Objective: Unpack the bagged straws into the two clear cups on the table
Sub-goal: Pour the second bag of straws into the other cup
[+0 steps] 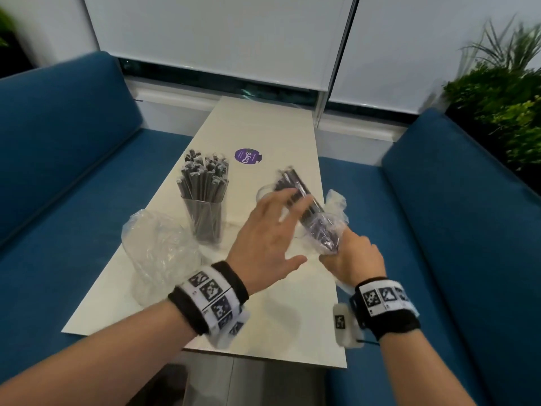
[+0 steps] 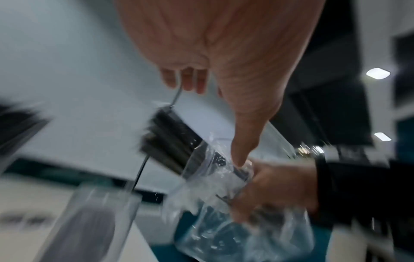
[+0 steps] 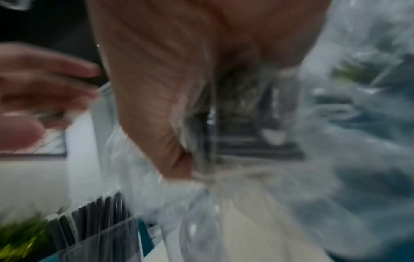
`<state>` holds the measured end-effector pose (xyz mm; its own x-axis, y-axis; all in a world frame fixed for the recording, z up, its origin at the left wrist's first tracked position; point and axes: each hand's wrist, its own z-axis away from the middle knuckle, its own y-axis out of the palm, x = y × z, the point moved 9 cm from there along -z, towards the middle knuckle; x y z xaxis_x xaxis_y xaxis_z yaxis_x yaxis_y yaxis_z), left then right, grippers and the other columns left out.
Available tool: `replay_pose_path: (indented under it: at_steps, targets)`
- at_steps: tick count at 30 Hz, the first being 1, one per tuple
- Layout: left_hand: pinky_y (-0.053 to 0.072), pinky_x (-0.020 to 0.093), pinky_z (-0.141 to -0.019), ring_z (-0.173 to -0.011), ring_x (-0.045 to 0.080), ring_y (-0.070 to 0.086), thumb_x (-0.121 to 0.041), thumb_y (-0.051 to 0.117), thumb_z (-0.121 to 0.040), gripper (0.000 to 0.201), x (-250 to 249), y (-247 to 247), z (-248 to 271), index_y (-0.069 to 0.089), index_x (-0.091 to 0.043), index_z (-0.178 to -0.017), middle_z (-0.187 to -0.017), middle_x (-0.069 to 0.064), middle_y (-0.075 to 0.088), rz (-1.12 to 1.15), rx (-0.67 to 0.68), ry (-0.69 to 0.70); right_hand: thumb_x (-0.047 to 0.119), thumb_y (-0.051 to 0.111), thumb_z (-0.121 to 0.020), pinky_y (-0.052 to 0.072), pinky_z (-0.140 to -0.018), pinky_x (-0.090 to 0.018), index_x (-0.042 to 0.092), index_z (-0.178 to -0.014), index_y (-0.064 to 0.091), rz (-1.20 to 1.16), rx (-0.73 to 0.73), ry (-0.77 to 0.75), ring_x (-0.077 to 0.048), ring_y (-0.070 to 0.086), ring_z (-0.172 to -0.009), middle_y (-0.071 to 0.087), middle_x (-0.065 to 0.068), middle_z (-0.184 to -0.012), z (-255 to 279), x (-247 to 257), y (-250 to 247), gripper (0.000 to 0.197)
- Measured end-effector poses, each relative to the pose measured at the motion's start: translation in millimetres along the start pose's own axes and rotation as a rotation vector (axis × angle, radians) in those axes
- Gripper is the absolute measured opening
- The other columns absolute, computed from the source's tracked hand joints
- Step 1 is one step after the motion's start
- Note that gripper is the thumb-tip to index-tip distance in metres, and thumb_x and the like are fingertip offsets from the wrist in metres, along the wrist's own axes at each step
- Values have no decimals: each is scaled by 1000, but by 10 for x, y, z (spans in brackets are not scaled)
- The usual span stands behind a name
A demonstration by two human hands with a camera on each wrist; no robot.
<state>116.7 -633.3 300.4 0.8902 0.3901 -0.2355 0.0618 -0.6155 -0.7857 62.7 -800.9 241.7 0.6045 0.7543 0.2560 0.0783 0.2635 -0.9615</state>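
Observation:
My right hand (image 1: pixel 354 259) grips the lower end of a clear plastic bag (image 1: pixel 336 203) holding a bundle of black straws (image 1: pixel 292 180), tilted up and to the left above the table. The bundle's top sticks out of the bag (image 2: pixel 224 230) in the left wrist view. My left hand (image 1: pixel 269 232) is open with fingers spread, its fingertips at the middle of the bundle. A clear cup (image 1: pixel 205 218) packed with wrapped black straws stands left of the hands. The rim of a second clear cup (image 1: pixel 263 192) shows just behind my left fingers; its inside is hidden.
A crumpled empty plastic bag (image 1: pixel 158 247) lies at the table's left edge near the full cup. A round purple sticker (image 1: pixel 248 156) is on the white table (image 1: pixel 263 317) farther back. Blue sofas flank both sides; plants stand at the far right.

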Motion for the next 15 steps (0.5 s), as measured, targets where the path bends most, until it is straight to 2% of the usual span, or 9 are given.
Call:
replay_pose_path:
  at_steps: [2,5,7,8,9,10,11,13,15]
  targets:
    - [21,54,-125,-149,36,26,-41,90,-64,116,-152,203,-227,30,-16,-159,-160,16,38,-233,125,196,35,64,-80,55,-80,-40,28,-119,57,156,-20,-95,-37,65,-89,72,-8,-104,-66,185,-234,40]
    - [2,55,-127,-157,34,19,-41,87,-73,122,-88,455,-623,9,-15,-164,-166,13,30,-398,325,206,30,67,-84,47,-70,-36,23,-112,62,309,-61,-237,-30,60,-81,68,-1,-105,-127,513,-600,29]
    - [10,57,-125,-151,32,33,-42,86,-73,117,21,468,-874,14,-17,-162,-157,10,43,-370,357,132,31,67,-86,44,-68,-35,23,-112,62,419,-101,-311,-31,62,-82,65,0,-103,-172,691,-845,28]
    - [22,57,-123,-143,32,45,-40,86,-73,107,74,425,-992,24,-18,-157,-147,8,53,-296,344,79,33,68,-87,43,-67,-35,24,-114,61,448,-121,-337,-30,61,-79,65,0,-101,-201,753,-958,30]
    - [38,55,-117,-130,32,57,-36,85,-73,92,161,387,-1103,36,-19,-149,-135,7,63,-186,321,13,34,70,-88,42,-67,-34,26,-120,59,456,-143,-369,-28,60,-78,65,0,-101,-219,819,-1080,35]
    - [51,52,-103,-114,31,65,-32,83,-74,75,268,354,-1196,46,-20,-138,-121,5,69,-66,289,-65,33,72,-87,42,-67,-34,28,-127,55,449,-169,-411,-27,60,-80,66,0,-105,-235,885,-1195,43]
    - [58,47,-90,-100,29,69,-31,81,-74,59,369,332,-1268,54,-20,-126,-109,3,72,29,255,-135,31,74,-87,42,-70,-34,28,-133,52,435,-204,-458,-27,63,-86,67,0,-111,-244,958,-1322,52]
    - [61,37,-76,-82,24,70,-32,78,-76,37,533,263,-1371,61,-21,-107,-92,-1,73,172,174,-227,30,78,-83,45,-80,-40,28,-140,48,385,-310,-546,-31,64,-106,63,-1,-127,-266,1077,-1581,65]
    - [58,27,-72,-78,19,70,-30,77,-77,29,678,160,-1428,68,-22,-102,-86,-4,72,323,77,-321,36,83,-78,46,-95,-51,30,-142,48,276,-415,-565,-35,55,-124,53,-4,-141,-342,1095,-1812,72]
